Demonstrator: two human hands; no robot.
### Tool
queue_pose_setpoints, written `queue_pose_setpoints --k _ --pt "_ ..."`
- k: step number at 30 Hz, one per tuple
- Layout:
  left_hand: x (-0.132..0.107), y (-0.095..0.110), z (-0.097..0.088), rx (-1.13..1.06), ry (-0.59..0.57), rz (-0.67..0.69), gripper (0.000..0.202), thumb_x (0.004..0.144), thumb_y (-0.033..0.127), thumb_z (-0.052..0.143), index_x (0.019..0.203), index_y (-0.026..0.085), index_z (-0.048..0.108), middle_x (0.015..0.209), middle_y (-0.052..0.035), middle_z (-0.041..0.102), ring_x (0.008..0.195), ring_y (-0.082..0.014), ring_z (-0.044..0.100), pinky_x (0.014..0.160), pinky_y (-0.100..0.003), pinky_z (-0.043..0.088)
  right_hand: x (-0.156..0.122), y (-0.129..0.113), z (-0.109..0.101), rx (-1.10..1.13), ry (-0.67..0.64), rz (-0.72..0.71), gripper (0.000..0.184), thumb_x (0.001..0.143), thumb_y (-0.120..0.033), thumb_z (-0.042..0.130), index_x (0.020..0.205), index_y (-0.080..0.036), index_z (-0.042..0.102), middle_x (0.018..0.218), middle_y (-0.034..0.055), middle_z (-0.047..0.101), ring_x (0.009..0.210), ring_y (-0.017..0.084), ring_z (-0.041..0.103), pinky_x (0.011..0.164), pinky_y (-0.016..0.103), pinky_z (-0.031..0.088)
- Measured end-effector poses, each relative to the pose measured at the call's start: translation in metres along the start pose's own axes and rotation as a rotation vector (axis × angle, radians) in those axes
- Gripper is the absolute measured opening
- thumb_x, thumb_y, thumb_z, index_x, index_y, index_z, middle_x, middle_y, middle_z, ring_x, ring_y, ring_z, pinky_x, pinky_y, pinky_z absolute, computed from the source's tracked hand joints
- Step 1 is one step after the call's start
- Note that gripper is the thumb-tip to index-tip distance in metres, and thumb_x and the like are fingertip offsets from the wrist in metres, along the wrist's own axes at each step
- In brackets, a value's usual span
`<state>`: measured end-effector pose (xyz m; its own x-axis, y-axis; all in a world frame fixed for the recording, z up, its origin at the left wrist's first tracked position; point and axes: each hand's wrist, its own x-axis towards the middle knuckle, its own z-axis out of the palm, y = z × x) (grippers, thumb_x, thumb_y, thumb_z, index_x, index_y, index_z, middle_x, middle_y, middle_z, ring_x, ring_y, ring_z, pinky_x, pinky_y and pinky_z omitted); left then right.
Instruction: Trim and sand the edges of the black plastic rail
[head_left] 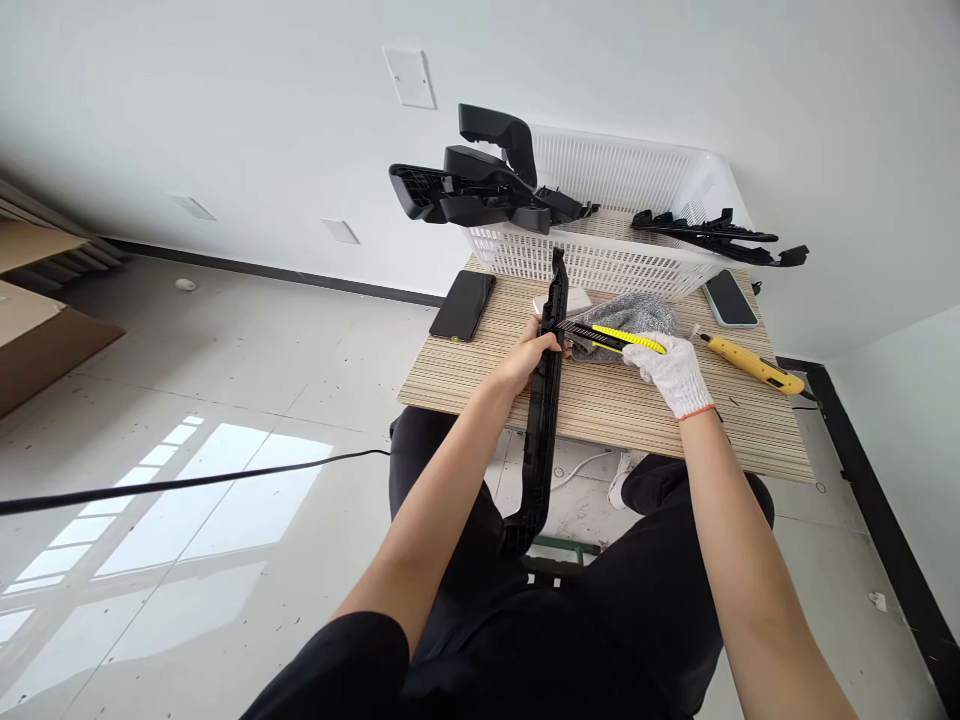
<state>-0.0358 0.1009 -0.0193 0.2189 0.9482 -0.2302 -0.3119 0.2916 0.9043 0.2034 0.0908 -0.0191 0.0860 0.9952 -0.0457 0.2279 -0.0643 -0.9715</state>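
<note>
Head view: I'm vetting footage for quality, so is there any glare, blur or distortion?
In the head view, window-shaped glare whitens the floor at left; also in the head view, the right hand, yellow knife and long black part look fairly sharp, without obvious motion blur; the head view's wide-angle look seems to stretch things near its edges.

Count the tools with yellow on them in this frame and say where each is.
2: a yellow-and-black cutter knife in the gloved right hand, and a yellow-handled tool lying at the right edge of the table. Any under the gray cloth would be hidden.
</note>
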Motion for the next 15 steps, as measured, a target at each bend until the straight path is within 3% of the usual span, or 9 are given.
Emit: queue_pose_setpoints --k 15 --pt "0.0044 -0.0046 -0.0027 -0.051 -0.021 0.007 0.047 0.059 0.017 0.059 0.105 0.021 0.053 0.074 0.0038 0.062 0.078 -0.0165 0.068 0.074 -0.028 0.05 0.0017 0.0046 -0.0006 -0.02 0.009 -0.026 0.041 0.064 -0.042 0.083 0.092 -0.013 0.077 0.061 0.0007 0.065 0.045 0.007 0.043 0.042 0.023 0.034"
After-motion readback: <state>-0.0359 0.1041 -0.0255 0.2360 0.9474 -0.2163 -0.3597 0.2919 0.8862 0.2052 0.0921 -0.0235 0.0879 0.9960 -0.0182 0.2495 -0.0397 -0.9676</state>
